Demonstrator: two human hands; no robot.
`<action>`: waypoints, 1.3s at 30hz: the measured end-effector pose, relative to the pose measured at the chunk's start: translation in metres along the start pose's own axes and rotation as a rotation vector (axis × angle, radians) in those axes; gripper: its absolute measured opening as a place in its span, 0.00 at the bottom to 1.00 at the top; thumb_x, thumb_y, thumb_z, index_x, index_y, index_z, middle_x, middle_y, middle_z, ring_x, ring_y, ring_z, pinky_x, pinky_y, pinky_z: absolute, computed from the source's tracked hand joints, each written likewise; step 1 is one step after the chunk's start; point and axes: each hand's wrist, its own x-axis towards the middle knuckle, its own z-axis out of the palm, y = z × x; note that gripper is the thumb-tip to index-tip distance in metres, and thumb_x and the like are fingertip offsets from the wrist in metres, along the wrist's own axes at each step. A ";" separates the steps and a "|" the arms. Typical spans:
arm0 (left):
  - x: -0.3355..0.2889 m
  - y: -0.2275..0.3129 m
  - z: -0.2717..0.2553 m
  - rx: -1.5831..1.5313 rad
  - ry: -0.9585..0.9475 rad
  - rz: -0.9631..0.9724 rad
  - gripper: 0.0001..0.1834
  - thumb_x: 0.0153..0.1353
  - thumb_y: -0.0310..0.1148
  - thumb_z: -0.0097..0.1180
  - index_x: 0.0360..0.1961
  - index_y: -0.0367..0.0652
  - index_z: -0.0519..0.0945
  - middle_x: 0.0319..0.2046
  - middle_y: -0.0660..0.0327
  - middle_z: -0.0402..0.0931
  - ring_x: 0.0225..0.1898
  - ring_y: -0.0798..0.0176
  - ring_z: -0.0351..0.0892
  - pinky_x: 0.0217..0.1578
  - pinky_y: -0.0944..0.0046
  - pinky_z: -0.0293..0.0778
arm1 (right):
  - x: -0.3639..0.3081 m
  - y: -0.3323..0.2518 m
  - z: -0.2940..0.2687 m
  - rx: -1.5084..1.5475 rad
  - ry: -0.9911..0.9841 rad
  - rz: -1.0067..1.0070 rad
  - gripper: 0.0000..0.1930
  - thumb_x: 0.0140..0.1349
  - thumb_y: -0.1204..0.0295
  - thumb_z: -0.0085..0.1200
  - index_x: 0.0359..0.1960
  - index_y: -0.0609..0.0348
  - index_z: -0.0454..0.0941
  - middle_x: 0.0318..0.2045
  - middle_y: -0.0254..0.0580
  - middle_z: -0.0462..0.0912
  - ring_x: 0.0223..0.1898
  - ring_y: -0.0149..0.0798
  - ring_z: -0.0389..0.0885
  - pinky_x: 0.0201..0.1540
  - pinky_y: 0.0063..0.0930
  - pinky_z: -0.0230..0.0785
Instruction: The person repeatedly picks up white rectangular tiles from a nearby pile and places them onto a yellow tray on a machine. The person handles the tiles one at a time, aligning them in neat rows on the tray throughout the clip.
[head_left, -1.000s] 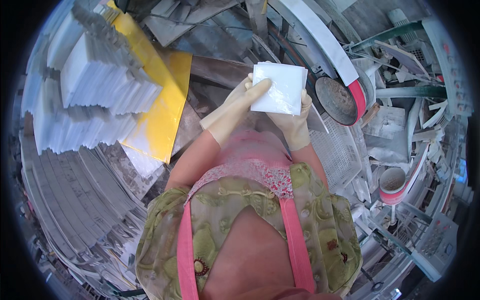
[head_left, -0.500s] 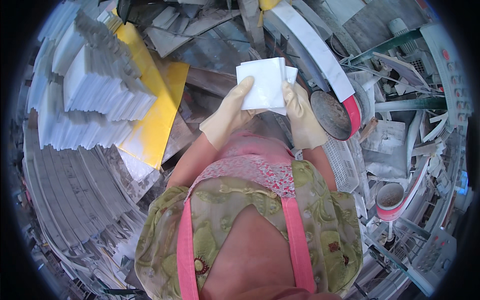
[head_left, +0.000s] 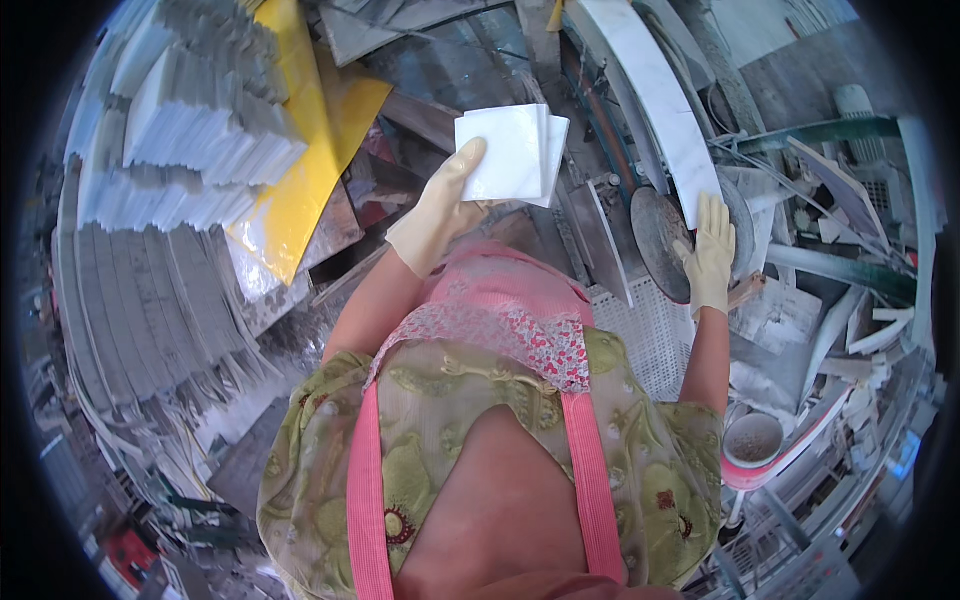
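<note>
Head view: the step looks like holding: the left hand point(head_left: 450, 200) grips white tiles point(head_left: 504, 155); the right hand point(head_left: 713, 255), fingers extended, lies at the white strip's point(head_left: 667, 110) near end; next seemingly calls for a steady left grip.

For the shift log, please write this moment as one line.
left hand: holding white tiles; right hand: at end of white strip; picture left: stacked slabs
</note>
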 end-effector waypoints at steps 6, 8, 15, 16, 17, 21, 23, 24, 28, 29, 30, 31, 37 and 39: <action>-0.012 -0.008 -0.001 -0.024 0.039 0.177 0.32 0.66 0.44 0.65 0.66 0.42 0.68 0.57 0.55 0.78 0.56 0.52 0.80 0.54 0.48 0.79 | 0.028 0.010 0.032 -0.015 0.168 -0.055 0.39 0.65 0.67 0.60 0.76 0.58 0.56 0.73 0.56 0.62 0.73 0.61 0.59 0.74 0.46 0.56; -0.015 -0.010 0.000 -0.025 0.043 0.182 0.31 0.67 0.46 0.64 0.65 0.43 0.69 0.53 0.57 0.79 0.49 0.57 0.81 0.45 0.54 0.78 | 0.029 0.014 0.031 -0.015 0.135 -0.041 0.37 0.66 0.67 0.58 0.75 0.58 0.58 0.73 0.55 0.63 0.73 0.60 0.59 0.73 0.45 0.57; -0.017 -0.020 0.014 -0.062 0.096 0.197 0.27 0.69 0.46 0.60 0.63 0.43 0.71 0.48 0.58 0.81 0.36 0.62 0.80 0.31 0.62 0.74 | 0.024 0.020 0.005 0.159 0.227 -0.063 0.34 0.64 0.72 0.54 0.74 0.55 0.63 0.70 0.47 0.70 0.73 0.47 0.65 0.72 0.39 0.59; -0.017 -0.020 0.015 -0.075 0.104 0.196 0.27 0.70 0.46 0.60 0.63 0.43 0.71 0.48 0.58 0.81 0.36 0.62 0.81 0.31 0.61 0.74 | 0.029 0.018 0.004 0.127 0.255 -0.108 0.34 0.64 0.72 0.54 0.74 0.54 0.63 0.71 0.47 0.70 0.73 0.47 0.65 0.73 0.40 0.59; -0.017 -0.021 0.016 -0.084 0.101 0.195 0.27 0.70 0.46 0.60 0.63 0.43 0.71 0.48 0.58 0.81 0.36 0.62 0.81 0.31 0.61 0.74 | 0.034 0.015 0.004 0.100 0.303 -0.170 0.35 0.64 0.72 0.54 0.75 0.54 0.62 0.71 0.47 0.69 0.73 0.46 0.64 0.73 0.40 0.59; -0.014 -0.022 0.010 -0.131 0.107 0.220 0.28 0.70 0.46 0.60 0.64 0.43 0.70 0.51 0.56 0.80 0.42 0.57 0.83 0.37 0.57 0.78 | 0.059 0.001 0.015 -0.061 0.144 -0.164 0.38 0.64 0.68 0.58 0.76 0.52 0.59 0.74 0.44 0.64 0.76 0.43 0.60 0.74 0.46 0.54; -0.011 -0.021 0.002 -0.149 0.153 0.252 0.29 0.70 0.46 0.61 0.65 0.42 0.69 0.54 0.54 0.79 0.48 0.54 0.83 0.42 0.52 0.81 | 0.063 -0.003 0.019 -0.036 0.076 -0.141 0.40 0.64 0.65 0.59 0.77 0.51 0.57 0.76 0.42 0.61 0.77 0.41 0.58 0.75 0.50 0.52; -0.010 -0.020 -0.004 -0.179 0.116 0.273 0.30 0.70 0.45 0.61 0.66 0.42 0.69 0.55 0.54 0.79 0.51 0.52 0.83 0.45 0.50 0.82 | 0.064 -0.003 0.019 -0.121 0.079 -0.154 0.42 0.62 0.62 0.62 0.77 0.51 0.57 0.76 0.41 0.62 0.76 0.40 0.58 0.75 0.54 0.51; -0.013 -0.012 -0.024 -0.138 0.040 0.296 0.33 0.69 0.44 0.61 0.68 0.42 0.66 0.60 0.53 0.77 0.59 0.49 0.80 0.55 0.44 0.80 | 0.082 -0.005 0.019 -0.150 0.198 -0.284 0.44 0.59 0.62 0.65 0.75 0.59 0.58 0.72 0.46 0.66 0.73 0.44 0.63 0.75 0.54 0.50; -0.015 -0.013 -0.027 -0.155 0.067 0.332 0.31 0.70 0.44 0.60 0.68 0.41 0.67 0.59 0.53 0.77 0.58 0.49 0.80 0.54 0.44 0.81 | 0.089 -0.005 0.019 -0.173 0.161 -0.275 0.44 0.59 0.63 0.65 0.75 0.61 0.58 0.72 0.48 0.66 0.73 0.45 0.64 0.75 0.53 0.51; -0.018 -0.013 -0.029 -0.184 0.084 0.366 0.30 0.72 0.44 0.58 0.68 0.41 0.67 0.59 0.53 0.77 0.57 0.50 0.81 0.53 0.44 0.81 | 0.097 -0.006 0.021 -0.170 0.163 -0.281 0.43 0.59 0.63 0.65 0.74 0.62 0.58 0.72 0.49 0.66 0.73 0.47 0.64 0.75 0.51 0.51; -0.022 -0.013 -0.030 -0.182 0.078 0.392 0.29 0.72 0.44 0.57 0.68 0.41 0.67 0.59 0.54 0.77 0.57 0.50 0.81 0.53 0.45 0.82 | 0.106 -0.006 0.023 -0.126 0.231 -0.333 0.43 0.59 0.64 0.65 0.74 0.64 0.58 0.71 0.51 0.67 0.72 0.48 0.65 0.75 0.50 0.52; -0.075 -0.005 -0.037 -0.294 0.146 0.610 0.27 0.73 0.45 0.54 0.68 0.44 0.68 0.59 0.56 0.78 0.56 0.53 0.82 0.50 0.50 0.83 | 0.126 0.017 0.044 -0.078 0.217 -0.494 0.38 0.64 0.62 0.60 0.71 0.71 0.62 0.70 0.63 0.66 0.72 0.58 0.63 0.75 0.48 0.53; -0.098 -0.002 -0.043 -0.346 0.243 0.717 0.27 0.74 0.45 0.54 0.68 0.46 0.69 0.59 0.58 0.78 0.56 0.54 0.82 0.49 0.51 0.84 | 0.124 0.025 0.046 -0.064 0.233 -0.544 0.38 0.64 0.61 0.58 0.71 0.72 0.62 0.71 0.64 0.65 0.73 0.58 0.62 0.76 0.47 0.51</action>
